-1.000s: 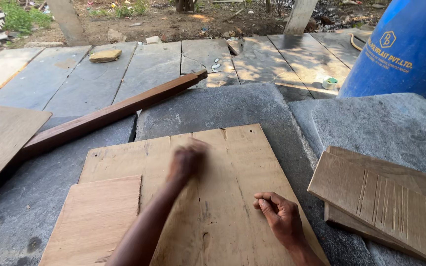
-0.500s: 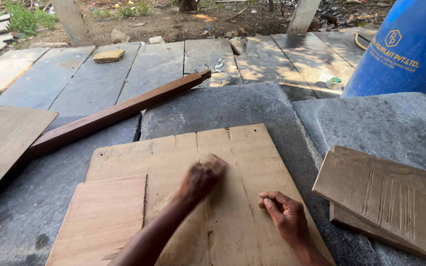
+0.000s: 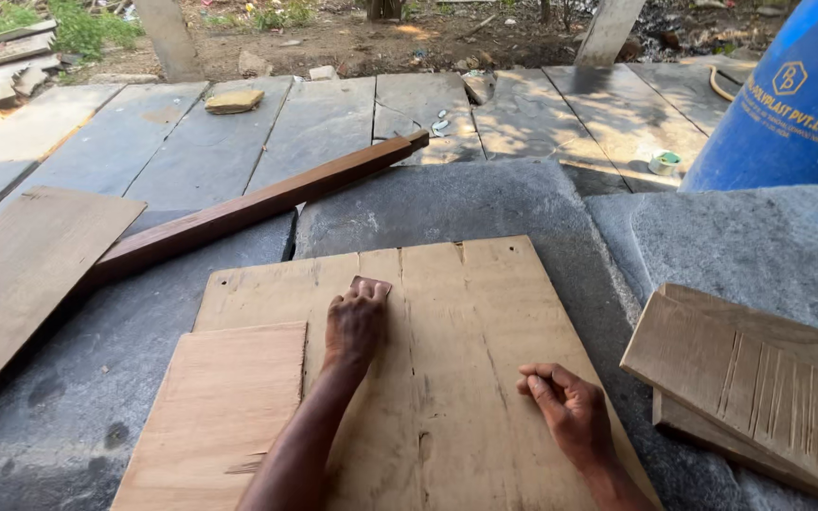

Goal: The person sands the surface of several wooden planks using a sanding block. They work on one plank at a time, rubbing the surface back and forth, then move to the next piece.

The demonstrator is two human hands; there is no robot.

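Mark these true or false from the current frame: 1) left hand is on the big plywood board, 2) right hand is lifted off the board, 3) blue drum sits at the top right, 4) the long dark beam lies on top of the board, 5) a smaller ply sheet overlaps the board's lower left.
1) True. The left hand presses a small pad-like thing, mostly hidden under its grip, on the plywood board.
2) False. The right hand rests on the board, fingers curled.
3) True. The blue drum stands at the top right.
4) False. The dark beam lies on the stone slabs beyond the board.
5) True. The smaller ply sheet overlaps the lower left.
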